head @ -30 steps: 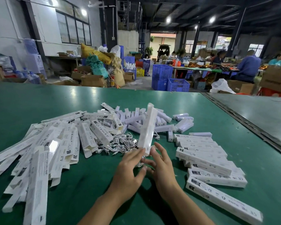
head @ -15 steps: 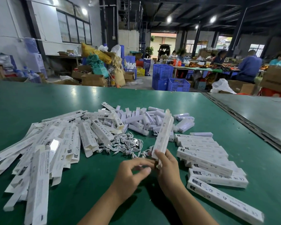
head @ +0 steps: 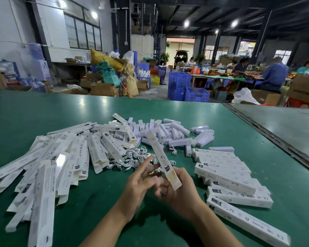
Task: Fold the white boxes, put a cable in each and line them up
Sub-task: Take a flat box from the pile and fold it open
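Well, starting at my left, the heap of flat boxes (head: 48, 168) lies unfolded on the green tabletop (head: 292, 175), and the tangle of white cables (head: 132, 158) sits just beyond my left hand (head: 141, 182). That hand holds nothing: its fingers (head: 147, 162) are straight and spread, reaching toward the white box (head: 158, 154). My right hand (head: 184, 195) grips the box by its near end, thumb on top and the other fingers curled underneath, so it slants up and away over the cables.

The near end looks open, with the tan inside of the flap showing. I cannot tell whether a cable is already in it. To do this well, I'd keep the right-hand grip light so the walls stay square. The free hand should pick one cable clear of the tangle and feed it in by its coiled end. Then I'd tuck the flap fully before laying the box flush against the row of finished boxes (head: 225, 175) on my right.

A CE mark (head: 81, 145) shows on a flat box, and RoHS (head: 265, 227) reads upside down on the nearest finished one. The other print is too small.
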`<state>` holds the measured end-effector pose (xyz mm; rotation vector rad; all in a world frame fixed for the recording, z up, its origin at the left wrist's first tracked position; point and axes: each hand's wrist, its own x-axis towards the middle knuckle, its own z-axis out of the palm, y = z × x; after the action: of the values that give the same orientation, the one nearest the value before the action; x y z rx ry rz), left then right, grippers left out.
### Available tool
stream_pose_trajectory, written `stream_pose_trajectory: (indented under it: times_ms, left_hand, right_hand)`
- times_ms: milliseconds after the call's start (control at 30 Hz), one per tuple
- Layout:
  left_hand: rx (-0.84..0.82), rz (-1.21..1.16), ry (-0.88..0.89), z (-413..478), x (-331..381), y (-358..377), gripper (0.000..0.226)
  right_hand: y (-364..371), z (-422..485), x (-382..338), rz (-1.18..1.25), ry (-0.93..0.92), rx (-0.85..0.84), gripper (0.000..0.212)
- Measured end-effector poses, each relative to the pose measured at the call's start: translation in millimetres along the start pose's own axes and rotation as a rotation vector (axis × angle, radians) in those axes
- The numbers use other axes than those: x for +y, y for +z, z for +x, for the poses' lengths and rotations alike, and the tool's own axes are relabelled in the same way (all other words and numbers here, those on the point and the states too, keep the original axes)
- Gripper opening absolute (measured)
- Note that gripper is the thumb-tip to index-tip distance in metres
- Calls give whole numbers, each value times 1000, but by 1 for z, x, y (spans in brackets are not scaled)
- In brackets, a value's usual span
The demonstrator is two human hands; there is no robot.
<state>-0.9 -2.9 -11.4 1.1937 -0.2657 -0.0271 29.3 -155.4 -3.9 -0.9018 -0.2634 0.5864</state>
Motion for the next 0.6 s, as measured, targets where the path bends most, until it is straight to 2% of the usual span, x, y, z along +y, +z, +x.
stream_pose_trajectory:
  times_ms: [67,200,300,400,500,600]
  left_hand:
    - [-24,121,11,-4,1,5,62]
    - [103,432,133,-5,2,9,53]
    - [118,465,176,-5,-1,10,58]
    - [138,454,207,-1,-6,10,60]
    - [232,593,290,3,-5,6,50]
    - [290,596,289,4,-9,-1,39]
  right_hand:
    - [0,0,-1,-42,6,23,44]
    - [2,-1,0,-101,1,92,42]
    - [5,-1,1,-127,9,67,51]
    - [9,1,6,-197,3,71,39]
    - [5,4,13,-397,-154,180,28]
    - [2,5,17,-708,-394,357,34]
